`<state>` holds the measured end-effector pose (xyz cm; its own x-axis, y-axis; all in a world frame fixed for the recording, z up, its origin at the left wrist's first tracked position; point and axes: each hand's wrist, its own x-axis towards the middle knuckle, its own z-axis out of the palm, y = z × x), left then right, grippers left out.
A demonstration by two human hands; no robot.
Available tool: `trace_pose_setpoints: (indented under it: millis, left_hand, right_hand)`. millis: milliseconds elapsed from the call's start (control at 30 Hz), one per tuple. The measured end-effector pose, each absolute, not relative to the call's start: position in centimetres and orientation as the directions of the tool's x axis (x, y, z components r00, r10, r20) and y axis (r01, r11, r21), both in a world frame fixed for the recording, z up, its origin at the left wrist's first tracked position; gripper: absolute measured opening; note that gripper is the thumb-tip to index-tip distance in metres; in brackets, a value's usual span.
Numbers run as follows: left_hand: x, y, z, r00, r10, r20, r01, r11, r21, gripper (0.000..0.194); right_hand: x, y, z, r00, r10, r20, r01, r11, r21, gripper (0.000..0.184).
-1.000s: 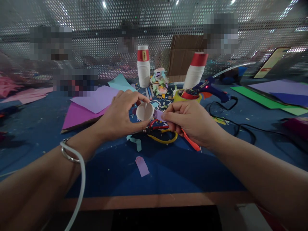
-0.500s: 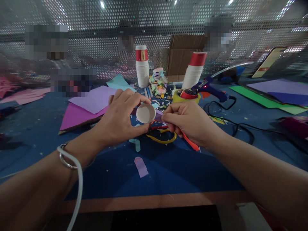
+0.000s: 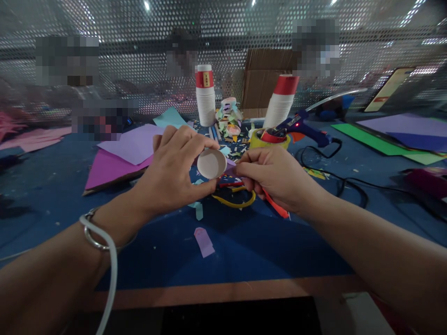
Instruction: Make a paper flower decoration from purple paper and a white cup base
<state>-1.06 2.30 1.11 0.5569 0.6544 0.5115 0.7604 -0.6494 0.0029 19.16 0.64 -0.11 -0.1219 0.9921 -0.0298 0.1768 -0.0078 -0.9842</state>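
Observation:
Between the thumb and fingers of my left hand (image 3: 174,170) is a small white paper cup (image 3: 211,164), its round face turned toward me. The thumb and forefinger of my right hand (image 3: 263,173) pinch a purple paper piece (image 3: 230,167) at the cup's right side. Whether that paper is fixed to the cup I cannot tell. Below both hands lie scissors with yellow and red handles (image 3: 237,201), partly hidden. An orange-red strip-like thing (image 3: 277,204) shows under my right hand. A cut purple paper tab (image 3: 204,242) and light blue paper scraps (image 3: 198,208) rest nearer me.
Two stacks of paper cups (image 3: 206,100) (image 3: 281,100) stand at the back. A blue glue gun (image 3: 309,129) with a black cord sits by a yellow tape roll (image 3: 258,140). Purple sheets (image 3: 131,144) lie left, green sheets (image 3: 366,139) right. Small paper bits litter the middle.
The cup has turned slightly so its round face points more toward me. Both hands keep their grip in nearly the same place, and the view has shifted slightly.

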Motion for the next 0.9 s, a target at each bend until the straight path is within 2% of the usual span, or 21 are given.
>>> trace_pose_setpoints:
  millis: [100, 400, 900]
  left_hand:
    - [-1.05, 2.26, 1.13, 0.563, 0.651, 0.509, 0.763, -0.646, -0.017, 0.041]
    - [-0.99, 2.34, 1.12, 0.554, 0.673, 0.490, 0.756, -0.653, 0.043, 0.041]
    - [-1.04, 2.44, 0.86, 0.583, 0.637, 0.504, 0.741, -0.671, -0.010, 0.042]
  right_hand:
    - [19.15, 0.60, -0.06, -0.119, 0.992, -0.031, 0.184, -0.009, -0.983, 0.023]
    - [19.24, 0.64, -0.23, -0.127, 0.992, 0.006, 0.190, 0.031, -0.981, 0.024]
    - [19.22, 0.62, -0.04, -0.113, 0.993, -0.027, 0.205, -0.003, -0.979, 0.025]
